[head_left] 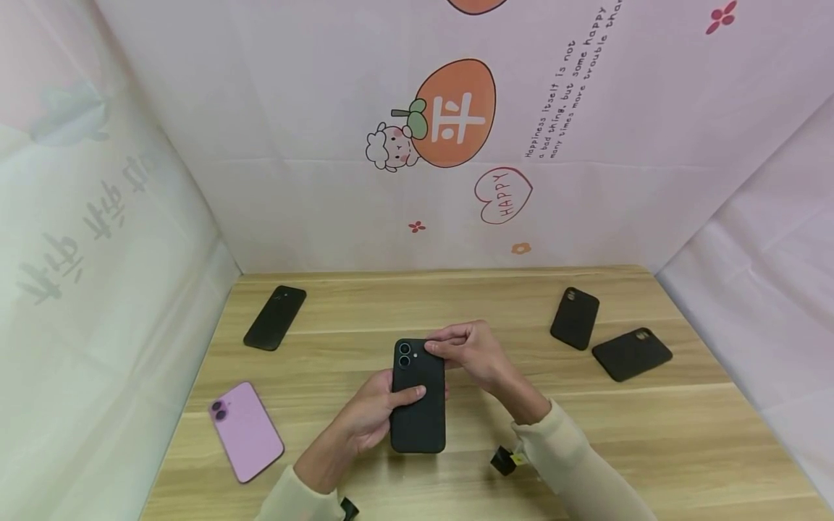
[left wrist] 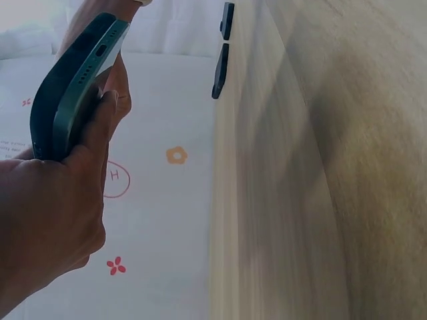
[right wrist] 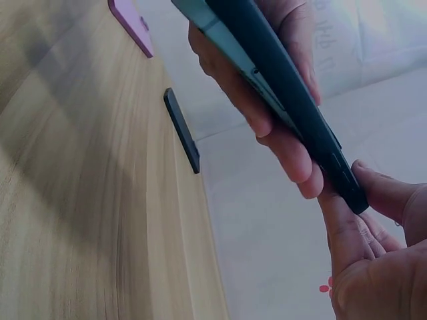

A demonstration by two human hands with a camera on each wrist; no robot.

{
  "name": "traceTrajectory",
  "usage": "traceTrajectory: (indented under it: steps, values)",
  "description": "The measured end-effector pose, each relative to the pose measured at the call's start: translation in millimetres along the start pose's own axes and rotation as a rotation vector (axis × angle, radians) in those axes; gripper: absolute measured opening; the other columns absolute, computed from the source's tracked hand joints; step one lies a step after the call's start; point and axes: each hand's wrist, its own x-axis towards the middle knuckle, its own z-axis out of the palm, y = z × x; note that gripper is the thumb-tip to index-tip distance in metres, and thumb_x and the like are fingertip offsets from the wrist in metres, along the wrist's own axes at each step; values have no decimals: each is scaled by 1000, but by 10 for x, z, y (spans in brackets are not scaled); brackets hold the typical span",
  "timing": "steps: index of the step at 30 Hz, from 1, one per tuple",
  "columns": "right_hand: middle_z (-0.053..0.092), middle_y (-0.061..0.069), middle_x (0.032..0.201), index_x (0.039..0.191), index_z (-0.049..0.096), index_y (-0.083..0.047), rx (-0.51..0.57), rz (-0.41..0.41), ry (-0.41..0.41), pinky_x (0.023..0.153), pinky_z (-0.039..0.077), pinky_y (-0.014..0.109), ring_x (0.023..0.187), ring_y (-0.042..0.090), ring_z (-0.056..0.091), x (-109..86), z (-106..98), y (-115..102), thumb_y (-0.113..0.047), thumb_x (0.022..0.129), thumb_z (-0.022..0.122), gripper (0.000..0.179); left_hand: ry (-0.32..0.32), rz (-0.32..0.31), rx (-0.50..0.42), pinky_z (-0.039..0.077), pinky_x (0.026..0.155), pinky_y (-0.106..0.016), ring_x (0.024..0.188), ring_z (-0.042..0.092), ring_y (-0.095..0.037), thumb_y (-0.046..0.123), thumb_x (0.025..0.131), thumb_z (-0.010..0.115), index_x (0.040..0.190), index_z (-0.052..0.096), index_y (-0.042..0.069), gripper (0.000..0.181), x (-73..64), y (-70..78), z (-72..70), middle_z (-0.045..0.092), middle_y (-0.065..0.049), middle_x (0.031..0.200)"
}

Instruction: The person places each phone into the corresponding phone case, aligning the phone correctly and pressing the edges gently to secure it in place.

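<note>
A smartphone (right wrist: 212,30) with a teal edge sits partly inside a black phone case (head_left: 418,412), held above the table. The case's back and the two-lens camera face up in the head view. At the bottom end, the left wrist view shows the phone's edge (left wrist: 83,73) standing apart from the case. My left hand (head_left: 374,409) grips both from the left, thumb across the back and fingers underneath. With thumb and fingers, my right hand (head_left: 472,351) pinches the top right corner near the camera end. The phone's screen is hidden in the head view.
On the wooden table (head_left: 521,304), a pink phone (head_left: 247,432) and a black phone (head_left: 276,318) lie to the left. Two black phone cases (head_left: 575,318) lie to the right. Printed white cloth (head_left: 313,181) walls the back and sides.
</note>
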Motion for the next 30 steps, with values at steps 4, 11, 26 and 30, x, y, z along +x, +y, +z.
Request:
traceTrajectory:
  steps: [4,11,26,30]
  values:
    - [79,22,103,117,73,13,-2,4,12,78,66,39,83,22,79,-18,6,-23,-3,96,77,27,14,0,26,54,110,-42,131,65,-33,5,108,57,152,42,-9,48,-10,8,2,63,-28,142]
    - [79,23,103,115,74,13,-23,-7,22,76,66,38,84,24,80,-34,-3,-45,-2,96,77,25,95,0,109,54,109,-40,132,63,-30,14,110,58,150,44,-12,50,-38,34,-58,65,-23,140]
    - [80,17,99,114,77,8,-32,-3,82,76,66,35,82,22,80,-49,15,-17,-8,96,79,25,273,93,174,61,97,-37,112,75,-24,7,106,64,134,61,-14,35,-29,20,-70,75,-23,122]
    - [80,17,99,115,76,8,-29,-8,97,77,66,35,82,22,79,-60,36,2,-10,96,80,27,285,93,158,61,96,-35,111,75,-23,6,106,64,133,62,-13,33,-28,12,-62,75,-22,122]
